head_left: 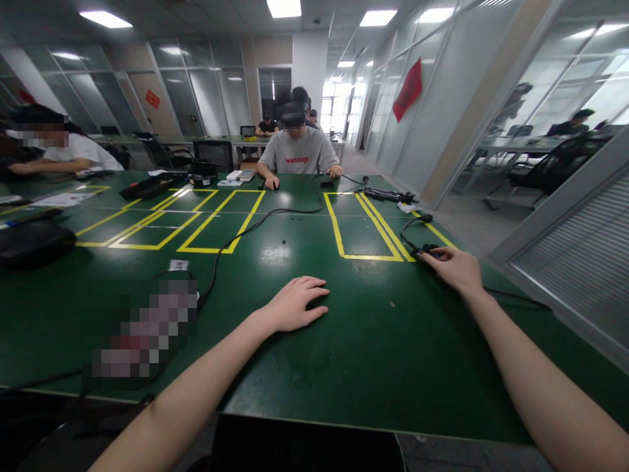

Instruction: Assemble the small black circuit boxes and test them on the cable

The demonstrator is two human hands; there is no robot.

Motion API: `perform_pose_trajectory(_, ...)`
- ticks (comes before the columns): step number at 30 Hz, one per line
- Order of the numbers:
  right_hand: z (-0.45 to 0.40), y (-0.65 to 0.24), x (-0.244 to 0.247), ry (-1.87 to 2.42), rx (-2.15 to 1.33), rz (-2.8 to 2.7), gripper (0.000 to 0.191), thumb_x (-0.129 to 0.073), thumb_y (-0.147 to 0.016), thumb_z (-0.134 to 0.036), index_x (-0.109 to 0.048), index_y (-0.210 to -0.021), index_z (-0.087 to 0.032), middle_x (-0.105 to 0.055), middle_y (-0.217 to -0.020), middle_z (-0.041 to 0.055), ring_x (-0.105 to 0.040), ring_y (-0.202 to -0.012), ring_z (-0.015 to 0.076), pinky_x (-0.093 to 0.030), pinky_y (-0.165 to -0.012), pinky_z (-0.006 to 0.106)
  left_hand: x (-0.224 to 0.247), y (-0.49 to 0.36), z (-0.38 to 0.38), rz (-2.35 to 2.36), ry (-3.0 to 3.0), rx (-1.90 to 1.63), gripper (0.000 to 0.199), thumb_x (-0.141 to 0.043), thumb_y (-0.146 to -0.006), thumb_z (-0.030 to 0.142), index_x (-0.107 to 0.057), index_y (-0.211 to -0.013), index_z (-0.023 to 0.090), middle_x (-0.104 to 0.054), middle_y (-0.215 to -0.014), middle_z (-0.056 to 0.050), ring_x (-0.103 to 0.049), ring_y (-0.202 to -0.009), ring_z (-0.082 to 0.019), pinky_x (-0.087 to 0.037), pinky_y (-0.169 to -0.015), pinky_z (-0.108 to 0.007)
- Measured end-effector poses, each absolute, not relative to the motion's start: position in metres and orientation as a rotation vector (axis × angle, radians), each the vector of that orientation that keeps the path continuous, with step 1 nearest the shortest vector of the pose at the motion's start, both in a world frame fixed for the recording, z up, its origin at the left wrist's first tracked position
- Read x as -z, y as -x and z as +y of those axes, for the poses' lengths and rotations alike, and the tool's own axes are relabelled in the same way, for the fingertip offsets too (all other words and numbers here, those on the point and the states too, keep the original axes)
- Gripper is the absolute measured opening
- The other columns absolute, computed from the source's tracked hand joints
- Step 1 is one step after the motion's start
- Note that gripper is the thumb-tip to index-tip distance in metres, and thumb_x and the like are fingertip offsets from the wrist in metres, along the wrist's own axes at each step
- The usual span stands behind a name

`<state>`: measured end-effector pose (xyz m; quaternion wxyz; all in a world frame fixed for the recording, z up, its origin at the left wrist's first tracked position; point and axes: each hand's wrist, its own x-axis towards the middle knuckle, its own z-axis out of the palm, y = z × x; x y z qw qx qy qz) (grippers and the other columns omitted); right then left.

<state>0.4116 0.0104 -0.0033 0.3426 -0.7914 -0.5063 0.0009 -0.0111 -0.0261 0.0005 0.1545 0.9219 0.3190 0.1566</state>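
Observation:
My left hand [298,303] lies on the green table [363,367] near the middle, fingers spread, holding nothing. Over at the right, my right hand [455,267] is closed on a small black object [428,251] beside the yellow tape lines. Part of that object is hidden by the fingers, and its kind is too small to tell. A black cable with a round black end [426,218] curves just behind it, and another dark cable [518,298] runs off to the right from under my wrist.
A blurred-out long object [147,331] lies at the left, near a long black cable [215,269]. A black case [37,242] is at far left. Across the table sits a person [298,147]; a folded black stand [388,195] lies at back right.

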Motion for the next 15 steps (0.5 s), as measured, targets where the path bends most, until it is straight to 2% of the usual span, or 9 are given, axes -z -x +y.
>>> perform_pose_trajectory(4,0.015,-0.414,0.007,2.124,0.02,-1.406,0.034,-0.071,-0.069,-0.054,-0.077,-0.082,-0.023,-0.074,-0.08,0.0121,-0.069,-0.08,0.037,-0.047,-0.058,0.04,0.0,0.011,-0.025,0.903,-2.642,-0.464,0.038,-0.062,-0.099,0.04,-0.067,-0.133,0.024,-0.059,-0.149,-0.01,-0.054,-0.137,-0.028,-0.041,-0.118,-0.047)
perform_pose_trajectory(8,0.013,-0.414,0.002,2.123,0.008,-1.373,0.039,-0.073,-0.068,-0.052,-0.077,-0.095,-0.025,-0.075,-0.084,0.0107,-0.069,-0.078,0.0353,-0.045,-0.054,0.038,0.002,0.012,-0.025,0.902,-2.645,-0.471,0.039,-0.062,-0.098,0.04,-0.066,-0.134,0.025,-0.059,-0.149,-0.01,-0.054,-0.138,-0.027,-0.041,-0.118,-0.047)
perform_pose_trajectory(11,0.009,-0.41,-0.004,2.068,0.026,-1.318,0.042,-0.074,-0.069,-0.045,-0.076,-0.104,-0.022,-0.075,-0.086,0.0118,-0.068,-0.081,0.0351,-0.047,-0.06,0.039,0.002,0.012,-0.025,0.904,-2.654,-0.461,0.038,-0.061,-0.099,0.04,-0.066,-0.134,0.025,-0.059,-0.149,-0.01,-0.054,-0.138,-0.027,-0.041,-0.119,-0.046)
perform_pose_trajectory(15,0.006,-0.411,-0.007,2.036,0.076,-1.225,0.051,-0.069,-0.078,-0.044,-0.073,-0.118,-0.013,-0.074,-0.085,0.0165,-0.068,-0.087,0.0381,-0.05,-0.07,0.042,0.001,0.011,-0.025,0.92,-2.656,-0.449,0.038,-0.062,-0.099,0.039,-0.067,-0.133,0.023,-0.06,-0.148,-0.01,-0.054,-0.137,-0.027,-0.041,-0.118,-0.045)
